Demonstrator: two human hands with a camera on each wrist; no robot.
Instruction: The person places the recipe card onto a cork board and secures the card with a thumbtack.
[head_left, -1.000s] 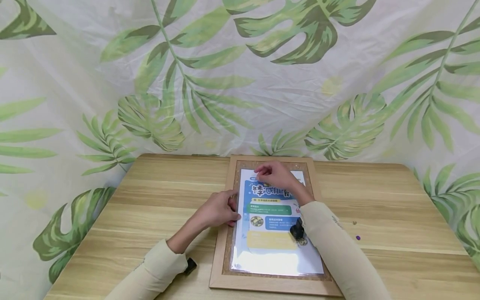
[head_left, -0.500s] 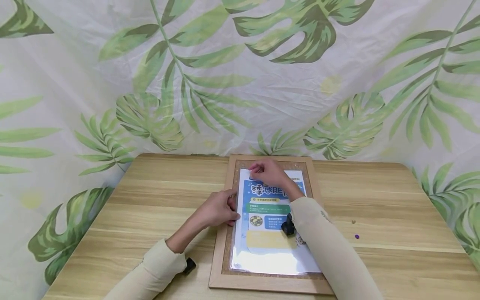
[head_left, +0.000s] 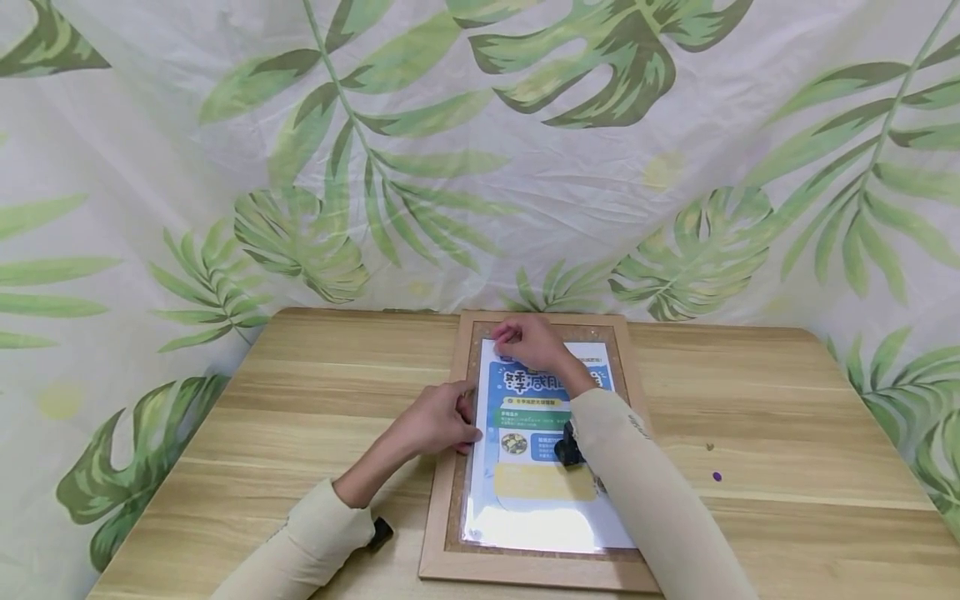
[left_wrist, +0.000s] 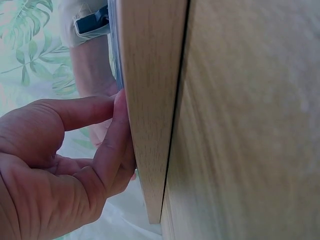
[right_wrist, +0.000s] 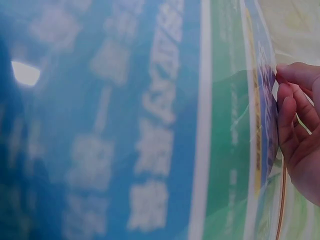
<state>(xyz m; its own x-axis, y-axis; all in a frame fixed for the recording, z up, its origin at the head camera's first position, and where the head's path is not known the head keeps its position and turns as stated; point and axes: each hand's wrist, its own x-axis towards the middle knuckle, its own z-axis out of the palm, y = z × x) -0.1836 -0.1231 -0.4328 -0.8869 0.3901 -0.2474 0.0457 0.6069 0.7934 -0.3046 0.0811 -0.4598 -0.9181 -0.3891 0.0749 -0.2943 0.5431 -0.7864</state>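
A printed laminated sheet point(head_left: 546, 525) in blue, green and yellow lies on a cork board with a pale wooden frame point(head_left: 438, 533). My left hand point(head_left: 435, 423) is at the sheet's left edge. In the left wrist view, the left thumb and index finger point(left_wrist: 119, 112) meet beside the frame's rim and pinch that edge. Over the sheet's upper left corner is my right hand point(head_left: 532, 342), its thumb and fingers curled to a pinch. In the right wrist view, those fingertips point(right_wrist: 282, 75) come together at the sheet's far end; whatever lies between them is hidden.
A small purple piece point(head_left: 717, 477) and a tiny brownish bit point(head_left: 709, 447) lie on the wooden table point(head_left: 780, 400), right of the board. Behind the table's back edge hangs a leaf-patterned curtain point(head_left: 570, 192). A black wrist camera point(head_left: 567, 450) sits below the right hand.
My right hand has moved left and slightly away from me, from the sheet's top middle to its upper left corner. My left hand and the board have stayed put.
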